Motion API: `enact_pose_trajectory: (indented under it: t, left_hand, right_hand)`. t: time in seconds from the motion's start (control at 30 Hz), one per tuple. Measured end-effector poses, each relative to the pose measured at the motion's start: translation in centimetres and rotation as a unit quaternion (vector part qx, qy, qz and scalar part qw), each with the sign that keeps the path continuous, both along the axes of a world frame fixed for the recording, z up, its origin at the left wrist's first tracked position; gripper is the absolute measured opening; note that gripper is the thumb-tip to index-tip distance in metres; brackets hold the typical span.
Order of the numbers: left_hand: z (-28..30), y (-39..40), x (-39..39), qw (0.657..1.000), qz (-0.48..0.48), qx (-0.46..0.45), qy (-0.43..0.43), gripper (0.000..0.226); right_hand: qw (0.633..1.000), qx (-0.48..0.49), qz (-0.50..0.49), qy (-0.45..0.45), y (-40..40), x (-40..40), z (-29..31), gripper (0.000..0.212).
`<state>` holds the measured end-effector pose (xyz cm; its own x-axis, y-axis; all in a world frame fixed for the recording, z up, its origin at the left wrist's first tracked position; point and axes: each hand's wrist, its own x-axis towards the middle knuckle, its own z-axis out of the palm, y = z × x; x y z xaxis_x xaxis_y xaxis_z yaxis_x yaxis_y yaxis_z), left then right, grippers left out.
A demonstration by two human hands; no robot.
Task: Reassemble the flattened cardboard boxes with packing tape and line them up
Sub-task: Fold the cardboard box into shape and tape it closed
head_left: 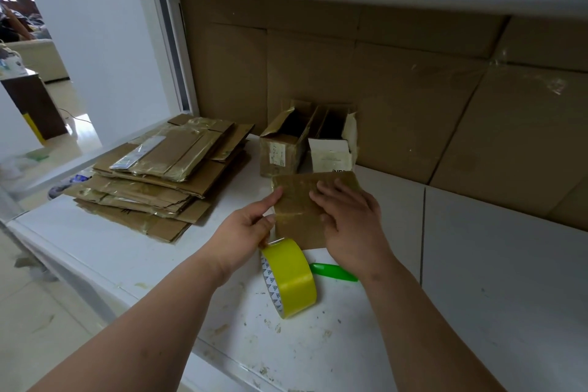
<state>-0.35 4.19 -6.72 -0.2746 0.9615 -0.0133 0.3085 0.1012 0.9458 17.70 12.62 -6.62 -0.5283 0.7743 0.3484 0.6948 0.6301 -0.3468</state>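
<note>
Head view: right hand [346,216] presses flat, fingers straight, on the box [299,200]; left hand [251,226] pinches its left edge. Tape roll [291,277] stands just before the box, flattened stack [159,169] left of it.

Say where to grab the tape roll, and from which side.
Take the tape roll from above, fingers across its width, probably. It stands on edge on the table, core facing left, top of the rim exposed. The left hand is already beside it; the right hand presses the box.
</note>
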Motion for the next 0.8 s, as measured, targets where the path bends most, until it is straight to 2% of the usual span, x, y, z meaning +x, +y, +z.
enact_pose_trajectory:
  t: [0.1,0.27,0.37,0.5,0.6,0.7,0.8]
  left_hand:
    - [0.0,-0.3,-0.1,0.999,0.008,-0.015,-0.04,0.047]
    - [0.1,-0.6,0.8,0.998,-0.001,-0.02,-0.051,0.057]
    - [-0.3,-0.8,0.9,0.994,0.011,-0.011,-0.11,0.073]
    - [0.0,-1.4,1.2,0.985,0.018,-0.005,-0.173,0.064]
    - [0.2,-1.5,1.5,0.988,0.021,0.002,-0.153,0.054]
    - [0.4,-1.1,1.7,0.992,0.049,0.014,-0.117,0.045]
    - [1.0,-0.8,2.0,0.994,0.072,0.017,-0.077,0.038]
  right_hand:
    - [0.996,0.008,-0.063,0.062,-0.1,0.9,-0.4,0.05]
    - [0.994,-0.062,-0.051,0.079,0.3,2.0,-0.4,0.042]
    - [0.996,-0.014,-0.053,0.068,0.5,2.5,-0.7,0.037]
    - [0.988,0.041,-0.067,0.135,0.1,2.9,-1.3,0.032]
    - [0.967,0.074,-0.099,0.221,-0.5,3.4,-0.8,0.029]
    - [0.952,-0.011,-0.14,0.271,-0.5,4.5,-0.1,0.034]
    - [0.922,-0.07,-0.169,0.34,-0.7,5.8,0.6,0.036]
